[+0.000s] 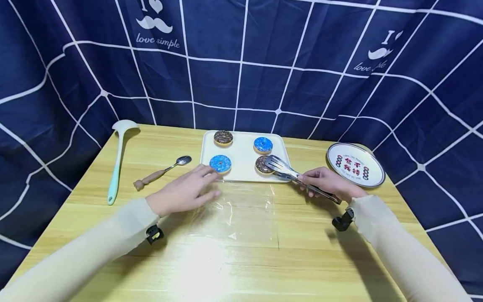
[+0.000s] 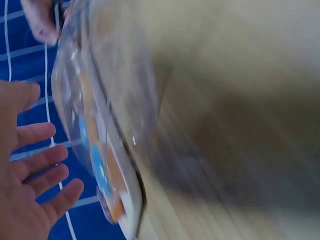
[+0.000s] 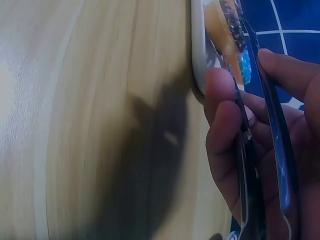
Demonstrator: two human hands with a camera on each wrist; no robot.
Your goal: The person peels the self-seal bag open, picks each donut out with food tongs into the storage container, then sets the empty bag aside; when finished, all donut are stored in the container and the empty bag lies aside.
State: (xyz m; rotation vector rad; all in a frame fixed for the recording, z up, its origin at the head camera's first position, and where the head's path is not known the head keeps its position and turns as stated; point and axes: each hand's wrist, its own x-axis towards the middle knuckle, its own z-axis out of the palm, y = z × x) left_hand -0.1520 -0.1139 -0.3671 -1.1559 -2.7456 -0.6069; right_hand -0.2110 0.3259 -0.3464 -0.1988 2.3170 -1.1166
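Note:
My right hand grips metal tongs, their tips at the front-right chocolate doughnut on a white tray. In the right wrist view, thumb and fingers lie around the two tong arms, which stand apart. My left hand hovers by the front-left blue doughnut, fingers loosely extended and holding nothing; the left wrist view shows them spread. In front of the tray lies a clear plastic bag. Another chocolate doughnut and another blue one sit at the tray's back.
To the left are a pale green ladle and a spoon with a brown handle. An oval plate with red lettering lies at the right. A dark blue checked cloth hangs behind the wooden table.

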